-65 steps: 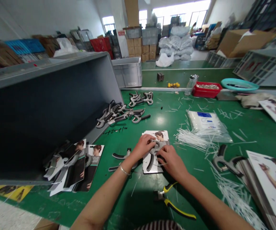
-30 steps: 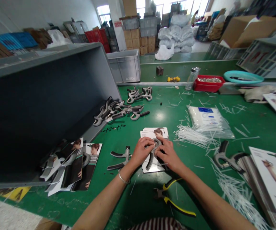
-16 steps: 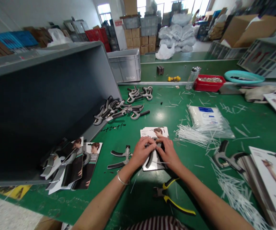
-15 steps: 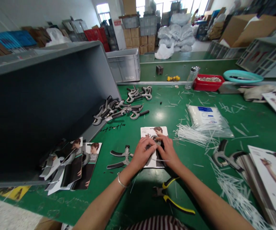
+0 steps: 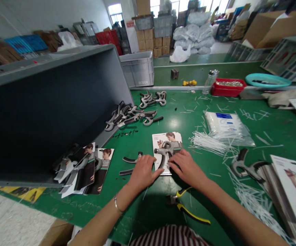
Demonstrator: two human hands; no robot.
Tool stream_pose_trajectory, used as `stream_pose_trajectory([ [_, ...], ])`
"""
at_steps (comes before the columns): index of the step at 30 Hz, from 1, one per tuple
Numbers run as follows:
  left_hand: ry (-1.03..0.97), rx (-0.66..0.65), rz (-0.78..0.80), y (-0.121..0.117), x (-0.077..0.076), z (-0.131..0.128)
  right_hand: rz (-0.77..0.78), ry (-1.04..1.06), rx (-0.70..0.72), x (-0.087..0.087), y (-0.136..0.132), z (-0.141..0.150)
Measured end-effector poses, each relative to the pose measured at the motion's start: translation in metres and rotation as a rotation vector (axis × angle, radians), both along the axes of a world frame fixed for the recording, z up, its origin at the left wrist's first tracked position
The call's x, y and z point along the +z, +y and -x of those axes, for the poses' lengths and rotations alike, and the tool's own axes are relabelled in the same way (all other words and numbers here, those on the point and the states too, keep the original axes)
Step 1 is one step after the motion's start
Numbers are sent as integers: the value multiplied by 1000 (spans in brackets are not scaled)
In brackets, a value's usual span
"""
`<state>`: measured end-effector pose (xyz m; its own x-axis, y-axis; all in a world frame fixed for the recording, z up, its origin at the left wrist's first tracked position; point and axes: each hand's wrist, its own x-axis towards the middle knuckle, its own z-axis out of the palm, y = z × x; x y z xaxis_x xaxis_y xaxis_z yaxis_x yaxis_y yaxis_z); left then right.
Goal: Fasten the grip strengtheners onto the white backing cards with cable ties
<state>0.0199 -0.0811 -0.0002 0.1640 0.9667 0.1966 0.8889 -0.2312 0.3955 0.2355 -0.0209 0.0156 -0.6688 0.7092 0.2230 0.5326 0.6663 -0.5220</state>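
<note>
A grey and black hand grip strengthener [image 5: 167, 147] lies on a printed card [image 5: 157, 139] in front of me. My left hand [image 5: 144, 171] rests over the card's left edge, thumb stretched apart from the fingers, holding nothing that I can see. On the other side, my right hand [image 5: 189, 167] has its fingers curled around the strengthener's right handle, which they partly hide. Another hand grip strengthener [image 5: 128, 172] lies just left of the card, partly under my left hand. Yellow-handled cutting pliers [image 5: 189, 208] lie on the table, below my right hand.
A large grey bin [image 5: 86, 78] lies on its side at the left, with carded strengtheners [image 5: 86, 167] at its mouth. Several loose strengtheners [image 5: 134, 114] are piled beside it. White cable ties [image 5: 209, 141], a bag of ties [image 5: 224, 124] and a card stack [image 5: 288, 194] are at right.
My hands have moved apart from their pinch over the card, uncovering the strengthener. The left hand has dropped to the card's left edge. The whole view has shifted slightly.
</note>
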Motion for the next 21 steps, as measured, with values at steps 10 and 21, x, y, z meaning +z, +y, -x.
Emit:
stream_pose_trajectory([
  [10,-96,-188,192,7,1,18,54,-132,18,-5,-10,4],
  [21,-87,-108,155,14,17,-2,-183,-236,-45,22,-12,-2],
])
